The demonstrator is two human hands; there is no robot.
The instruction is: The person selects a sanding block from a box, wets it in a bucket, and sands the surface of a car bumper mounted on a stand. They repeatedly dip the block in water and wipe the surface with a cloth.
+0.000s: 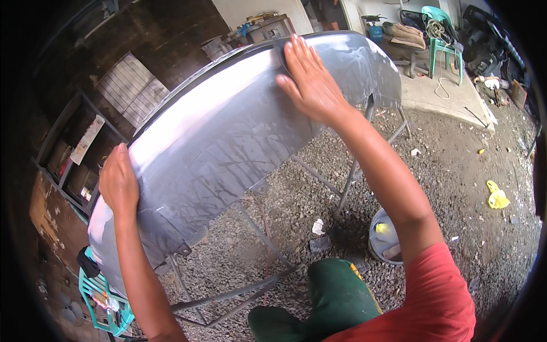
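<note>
A long curved car bumper [245, 131], grey with whitish patches and wet streaks, lies across a metal stand [279, 276]. On its left end, my left hand [118, 181] is closed over the upper edge, fingertips hidden behind it. My right hand [312, 85] presses a dark piece of sandpaper [280, 52] against the bumper's top near the far edge. Its fingers lie stretched together over the sheet, thumb apart, and much of the sheet is covered by them.
A bucket [373, 245] with liquid and a yellow item stands on the gravel [456, 228] by my right knee. Green plastic chairs [447, 48] [105, 302] stand at far right and near left. A yellow plastic bag [497, 195] lies right. Shelving [85, 142] is at left.
</note>
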